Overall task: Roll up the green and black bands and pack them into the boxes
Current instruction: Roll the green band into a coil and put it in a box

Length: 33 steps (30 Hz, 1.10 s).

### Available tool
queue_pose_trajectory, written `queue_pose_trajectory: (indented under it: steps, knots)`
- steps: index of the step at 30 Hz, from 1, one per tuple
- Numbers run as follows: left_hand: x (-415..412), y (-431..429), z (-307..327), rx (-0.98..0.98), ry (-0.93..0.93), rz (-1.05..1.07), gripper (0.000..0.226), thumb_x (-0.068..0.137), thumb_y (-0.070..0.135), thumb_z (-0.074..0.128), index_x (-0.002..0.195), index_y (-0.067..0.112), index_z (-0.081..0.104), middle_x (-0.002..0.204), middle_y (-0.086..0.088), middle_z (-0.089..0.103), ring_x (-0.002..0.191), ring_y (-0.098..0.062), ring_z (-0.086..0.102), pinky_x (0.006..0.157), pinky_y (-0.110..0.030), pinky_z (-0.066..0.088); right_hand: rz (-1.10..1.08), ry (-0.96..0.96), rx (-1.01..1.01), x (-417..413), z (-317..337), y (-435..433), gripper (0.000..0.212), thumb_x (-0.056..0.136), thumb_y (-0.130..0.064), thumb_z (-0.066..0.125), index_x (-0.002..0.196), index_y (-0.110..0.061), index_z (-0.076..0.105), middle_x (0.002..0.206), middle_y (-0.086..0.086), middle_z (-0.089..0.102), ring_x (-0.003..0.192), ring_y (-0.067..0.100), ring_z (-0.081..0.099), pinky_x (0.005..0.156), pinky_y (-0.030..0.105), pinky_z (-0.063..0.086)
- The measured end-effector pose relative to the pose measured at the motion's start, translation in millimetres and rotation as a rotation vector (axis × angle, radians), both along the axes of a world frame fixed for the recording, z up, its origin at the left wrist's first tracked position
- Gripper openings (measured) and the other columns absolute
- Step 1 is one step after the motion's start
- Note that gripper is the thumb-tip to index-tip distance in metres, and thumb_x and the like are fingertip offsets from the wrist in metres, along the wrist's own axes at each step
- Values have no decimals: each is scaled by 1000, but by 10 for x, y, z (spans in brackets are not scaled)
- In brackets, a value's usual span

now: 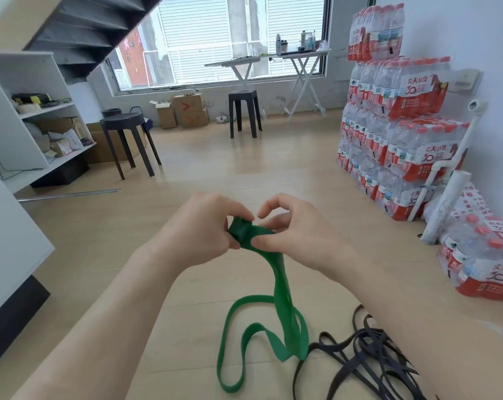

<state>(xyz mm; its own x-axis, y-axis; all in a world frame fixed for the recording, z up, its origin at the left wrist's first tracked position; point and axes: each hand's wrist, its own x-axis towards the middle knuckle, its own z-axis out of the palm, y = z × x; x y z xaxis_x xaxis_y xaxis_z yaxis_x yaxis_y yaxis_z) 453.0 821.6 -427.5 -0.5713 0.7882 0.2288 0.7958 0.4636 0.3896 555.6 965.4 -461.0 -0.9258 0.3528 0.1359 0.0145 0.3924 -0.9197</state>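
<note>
1. The left hand [204, 230] is held above the floor [186, 174]; its fingers curl round a small, tight roll at the end of the green band [279, 280].
2. The right hand [297, 235] pinches the flat strip just beside that roll; the thumb presses on top and the index finger arches above.
3. The green band is a wide, flat, matte strap; from the hands it hangs down, twisted, to the floor, where the rest of it lies in 2 loose loops.
4. The black bands [360, 368] are narrower flat straps; they lie in a tangled heap on the floor, touching the right side of the green loops and partly hidden by the right forearm.
5. The floor is smooth, pale, wood-look planks.
6. Shrink-wrapped packs [403, 134] of clear bottles with red caps stand stacked against the right wall.
7. A round stool [123, 122] and a square stool [243, 96], both black, stand further back; cardboard boxes [191, 109] sit below the window; a white shelf [28, 111] holds clutter at the left.
</note>
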Motion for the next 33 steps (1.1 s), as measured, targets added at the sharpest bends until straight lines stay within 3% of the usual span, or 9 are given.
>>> queue_pose_trajectory:
  steps: [5, 10, 13, 16, 21, 23, 25, 29, 33]
  knots:
    - [57, 107, -78, -36, 126, -170, 41, 68, -1, 71, 99, 26, 72, 85, 17, 59, 71, 4, 50, 66, -6, 35, -104, -69, -226, -52, -90, 44, 36, 71, -31, 83, 82, -16, 52, 85, 12, 70, 77, 24, 66, 65, 32, 47]
    - [8, 139, -124, 73, 10, -137, 47, 66, -2, 79, 104, 27, 72, 90, 23, 52, 73, 15, 47, 62, -3, 35, -36, -9, -494, -47, -85, 98, 41, 75, -6, 79, 75, -19, 40, 79, 13, 59, 77, 28, 63, 65, 32, 38]
    - [28, 132, -104, 144, -141, -138, 51, 66, -5, 79, 104, 28, 72, 95, 16, 57, 64, 2, 47, 61, -9, 39, -12, -5, -584, -27, -68, 113, 45, 75, 0, 75, 70, -22, 36, 68, 3, 59, 66, 18, 63, 50, 19, 35]
    - [41, 73, -51, 301, -467, -172, 59, 66, -15, 74, 112, 22, 68, 97, 4, 62, 65, -6, 46, 65, -17, 50, 22, 29, -702, -13, -44, 123, 43, 77, 3, 71, 69, -21, 36, 66, 2, 58, 58, 14, 65, 43, 16, 37]
    - [-4, 44, -125, 518, -855, -250, 47, 63, 2, 83, 104, 20, 69, 99, -6, 71, 86, -24, 62, 80, -34, 53, 139, 117, -880, -25, -46, 157, 38, 71, -5, 78, 68, -19, 43, 76, 7, 56, 66, 15, 63, 57, 21, 38]
    - [15, 66, -139, 567, -892, -244, 44, 61, 6, 83, 101, 19, 70, 96, -7, 72, 85, -23, 65, 76, -31, 52, 158, 119, -893, -20, -43, 138, 33, 69, -10, 78, 69, -18, 46, 76, 6, 58, 66, 14, 62, 60, 22, 38]
    - [39, 83, -114, 615, -838, -196, 45, 58, 8, 84, 100, 14, 69, 91, -7, 74, 82, -20, 69, 73, -26, 53, 153, 104, -827, 0, -5, 107, 21, 74, -17, 73, 73, -16, 51, 74, 4, 61, 64, 12, 61, 55, 19, 40]
    - [46, 84, -62, 672, -776, -98, 45, 53, 19, 79, 97, 13, 70, 87, -5, 76, 81, -17, 71, 75, -27, 54, 176, 33, -490, 58, 92, 53, 8, 89, -20, 64, 91, -15, 58, 83, 0, 70, 79, 14, 65, 67, 26, 49]
    - [51, 102, -70, 707, -804, -36, 47, 49, 25, 82, 94, 15, 72, 89, -10, 75, 88, -29, 69, 88, -46, 53, 1, 10, 48, 47, 34, -84, 47, 69, -40, 82, 107, -25, 58, 95, -7, 71, 86, 7, 68, 78, 28, 55]
